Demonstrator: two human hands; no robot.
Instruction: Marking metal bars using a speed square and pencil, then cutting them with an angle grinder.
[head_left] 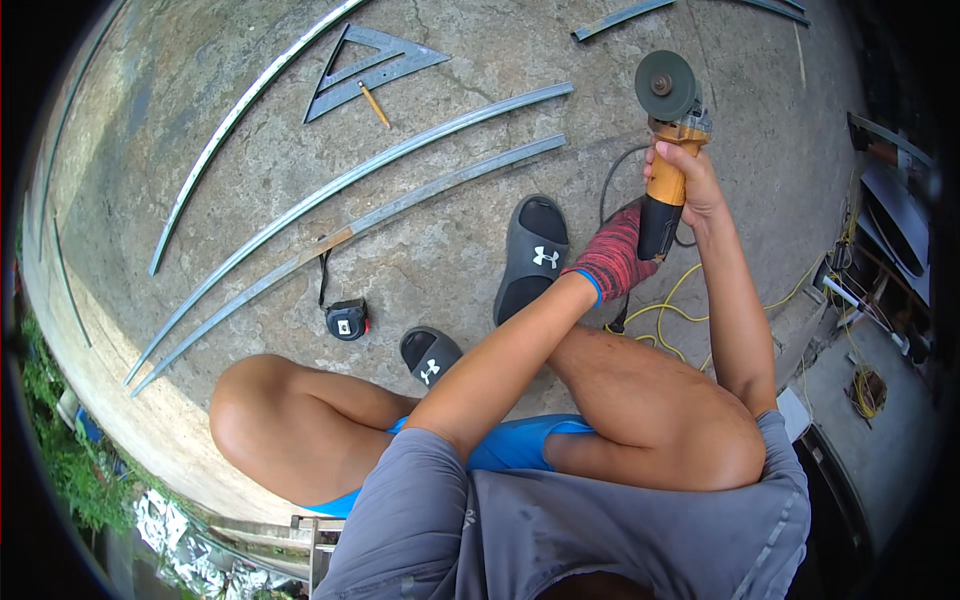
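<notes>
No readable words — only white logos point(545, 257) on the two dark sandals point(534, 277).

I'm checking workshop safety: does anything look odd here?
Yes: only the left hand wears a knitted glove; the right hand gripping the grinder is bare. No guard is visible around its disc, either.

From my seat I make out a plain grey T-shirt point(630, 520) on the near side, its short sleeves point(395, 500) loose, with a small light mark on the left and a pale broken stripe on the right. Bright blue shorts point(510, 442) show beyond it. I see a mottled red-and-black knit glove point(600, 262) with a blue-edged cuff point(592, 287) on the left hand point(615, 245); the right hand point(690, 182) is bare.
</notes>
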